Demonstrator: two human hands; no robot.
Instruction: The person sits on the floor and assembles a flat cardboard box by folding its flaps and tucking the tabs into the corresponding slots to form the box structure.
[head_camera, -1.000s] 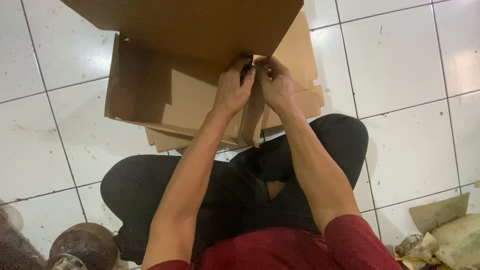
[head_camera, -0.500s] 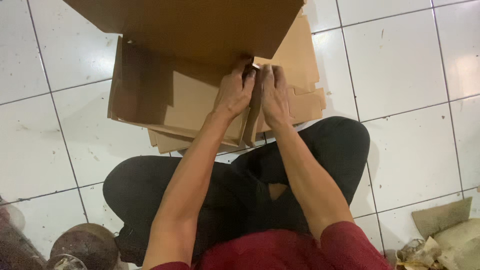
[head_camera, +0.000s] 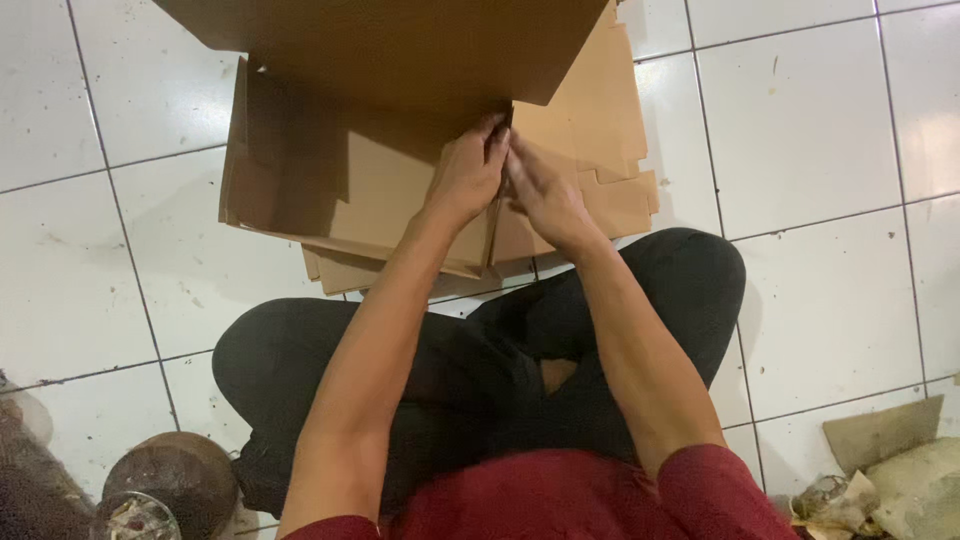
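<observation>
A person sitting cross-legged on a white tiled floor (head_camera: 830, 130) works a brown cardboard box (head_camera: 400, 60) raised just beyond the knees. The left hand (head_camera: 468, 178) and right hand (head_camera: 542, 195) meet, fingers closed, pinching the box's lower edge. Flat cardboard sheets (head_camera: 600, 150) lie stacked on the floor beneath. A round brown pot (head_camera: 165, 475) sits at the lower left.
</observation>
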